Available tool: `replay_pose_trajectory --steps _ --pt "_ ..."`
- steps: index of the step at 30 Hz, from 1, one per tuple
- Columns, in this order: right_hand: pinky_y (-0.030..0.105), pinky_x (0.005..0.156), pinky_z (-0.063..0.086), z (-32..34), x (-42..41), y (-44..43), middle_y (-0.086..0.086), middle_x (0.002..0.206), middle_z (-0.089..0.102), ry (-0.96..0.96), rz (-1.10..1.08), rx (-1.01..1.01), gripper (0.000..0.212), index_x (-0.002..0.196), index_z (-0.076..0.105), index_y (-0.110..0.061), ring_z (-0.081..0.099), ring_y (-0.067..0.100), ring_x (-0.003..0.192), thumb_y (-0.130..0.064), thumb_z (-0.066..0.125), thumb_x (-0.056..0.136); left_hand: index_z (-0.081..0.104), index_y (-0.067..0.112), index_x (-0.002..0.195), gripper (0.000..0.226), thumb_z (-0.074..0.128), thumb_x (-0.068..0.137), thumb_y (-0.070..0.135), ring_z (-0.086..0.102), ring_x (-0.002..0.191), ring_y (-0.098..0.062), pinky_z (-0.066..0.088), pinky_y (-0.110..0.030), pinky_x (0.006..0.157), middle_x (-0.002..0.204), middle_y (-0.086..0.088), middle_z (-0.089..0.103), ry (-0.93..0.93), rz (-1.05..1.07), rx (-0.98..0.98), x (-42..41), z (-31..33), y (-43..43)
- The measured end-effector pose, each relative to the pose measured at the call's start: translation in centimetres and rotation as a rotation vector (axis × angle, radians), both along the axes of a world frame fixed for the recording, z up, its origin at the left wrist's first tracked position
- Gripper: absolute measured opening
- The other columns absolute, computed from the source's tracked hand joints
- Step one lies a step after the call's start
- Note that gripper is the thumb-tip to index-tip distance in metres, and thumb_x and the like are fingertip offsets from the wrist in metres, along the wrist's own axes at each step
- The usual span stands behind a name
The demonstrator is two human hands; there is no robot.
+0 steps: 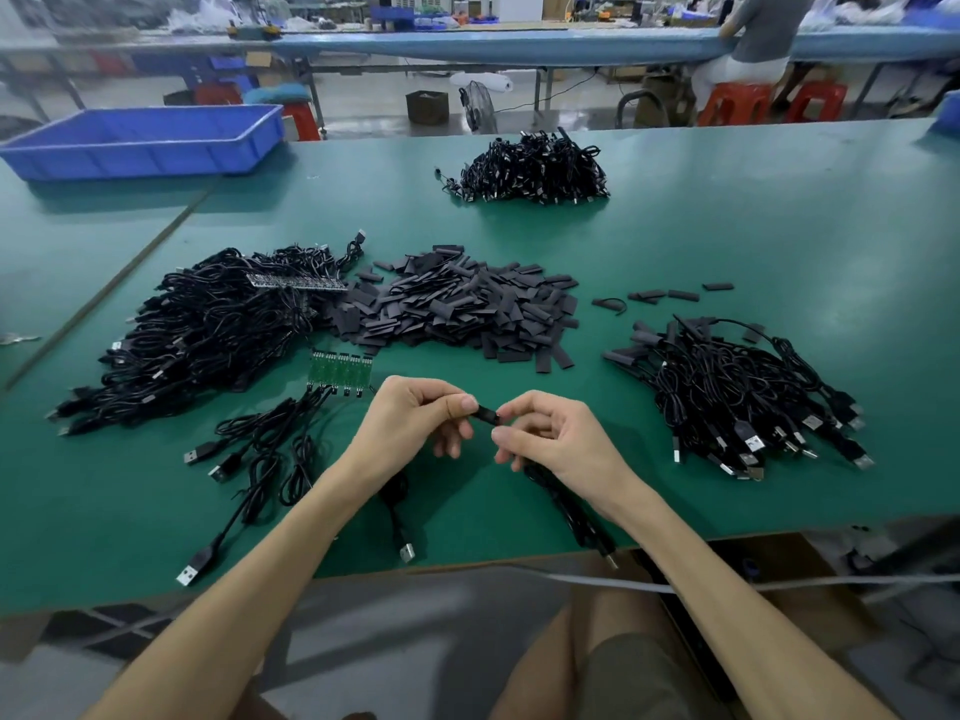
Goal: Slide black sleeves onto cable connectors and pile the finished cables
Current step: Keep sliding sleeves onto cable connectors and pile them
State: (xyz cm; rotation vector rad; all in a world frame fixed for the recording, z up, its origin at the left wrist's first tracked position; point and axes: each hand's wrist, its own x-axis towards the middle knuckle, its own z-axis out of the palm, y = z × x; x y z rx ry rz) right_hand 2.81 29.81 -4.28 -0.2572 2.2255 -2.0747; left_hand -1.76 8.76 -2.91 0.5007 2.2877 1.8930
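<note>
Green bench top [753,226] holds three cable piles, the nine-o'clock pile [208,330], twelve-o'clock pile [530,168] and three-o'clock pile [727,387], plus one sleeve heap [457,309] centrally. At six o'clock, left hand [415,418] and right hand [556,439] pinch one short, matte black sleeve [487,414] between them.

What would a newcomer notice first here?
At centre front, the left hand and right hand pinch a small black sleeve between them. Behind lies a heap of flat black sleeves, flanked by a left tangled black cable pile and a right cable pile.
</note>
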Motion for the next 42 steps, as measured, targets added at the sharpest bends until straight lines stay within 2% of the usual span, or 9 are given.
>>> replay_pose_trajectory --steps 5,8,14,21,27,30,35,39,42 --pt "0.023 0.072 0.055 -0.2 -0.2 0.5 0.013 0.084 0.078 0.015 -0.195 -0.171 0.01 0.1 0.069 -0.006 0.068 0.018 0.07 -0.012 0.074 0.094 0.065 0.0 0.112 0.022 0.063 0.1 0.019 0.075 0.073 -0.025 0.058 -0.026 0.063 0.09 -0.013 0.078 -0.149 0.074 0.124 -0.3 1.3 1.7" --pt "0.026 0.083 0.053 -0.3 -0.3 0.8 0.002 0.092 0.077 0.024 -0.298 -0.25 0.009 0.101 0.072 -0.015 0.068 0.012 0.085 -0.017 0.075 0.093 0.065 0.005 0.11 0.021 0.062 0.101 0.024 0.077 0.08 -0.023 0.057 -0.024 0.061 0.094 -0.007 0.078 -0.235 -0.081 -0.051 0.7 1.3 3.8" --pt "0.042 0.082 0.056 -0.1 -0.2 1.0 0.009 0.091 0.072 -0.051 -0.353 -0.414 0.016 0.092 0.075 -0.015 0.068 0.025 0.089 -0.025 0.081 0.081 0.062 0.008 0.101 0.021 0.068 0.098 0.028 0.072 0.065 -0.036 0.051 -0.031 0.048 0.083 -0.008 0.077 -0.107 -0.147 -0.206 1.9 0.8 8.2" --pt "0.026 0.072 0.06 -0.1 -0.9 1.0 0.004 0.083 0.078 -0.129 -0.429 -0.568 0.026 0.099 0.072 -0.008 0.073 0.015 0.076 -0.026 0.055 0.106 0.064 -0.005 0.101 0.026 0.071 0.095 0.019 0.069 0.059 -0.023 0.056 -0.026 0.054 0.074 -0.015 0.074 -0.169 -0.153 -0.017 -0.2 5.0 8.9" --pt "0.03 0.07 0.04 -0.9 -1.3 0.6 -0.002 0.066 0.06 -0.036 -0.438 -0.28 0.01 0.092 0.067 -0.004 0.045 0.014 0.062 -0.005 0.061 0.1 0.064 -0.008 0.106 0.034 0.07 0.096 0.024 0.072 0.06 -0.021 0.058 -0.023 0.058 0.074 -0.016 0.075 -0.211 -0.304 0.046 -2.0 8.5 15.7" --pt "0.03 0.077 0.041 -1.4 -1.2 1.2 0.016 0.076 0.062 -0.011 -0.407 -0.203 0.013 0.097 0.064 0.008 0.055 0.031 0.073 -0.003 0.058 0.095 0.061 -0.014 0.1 0.032 0.072 0.094 0.015 0.077 0.075 -0.031 0.064 -0.034 0.072 0.082 -0.025 0.075 -0.233 -0.302 -0.081 -2.2 7.0 19.7" --pt "0.02 0.066 0.048 -1.9 -1.2 1.3 -0.006 0.092 0.068 -0.072 -0.393 -0.367 0.014 0.113 0.071 -0.014 0.057 0.003 0.074 -0.011 0.059 0.105 0.049 0.008 0.071 0.037 0.075 0.092 0.022 0.075 0.063 -0.026 0.064 -0.039 0.071 0.068 -0.019 0.073 -0.014 -0.2 -0.409 -2.0 4.3 22.9" --pt "0.017 0.065 0.049 -1.6 -1.1 1.3 -0.011 0.089 0.071 -0.049 -0.357 -0.336 0.012 0.107 0.071 -0.013 0.059 0.001 0.073 -0.009 0.06 0.104 0.051 0.001 0.095 0.045 0.076 0.09 0.038 0.066 0.08 -0.035 0.053 -0.042 0.077 0.119 -0.024 0.055 0.075 -0.103 -0.576 -2.0 4.4 22.4" --pt "0.013 0.066 0.051 -1.2 -1.0 1.2 -0.011 0.09 0.073 -0.071 -0.347 -0.274 0.024 0.097 0.067 -0.017 0.065 0.002 0.079 0.002 0.055 0.103 0.053 0.006 0.108 0.047 0.072 0.091 0.045 0.055 0.097 -0.026 0.044 -0.038 0.081 0.125 -0.015 0.046 0.088 -0.079 -0.486 -1.9 4.9 21.1"
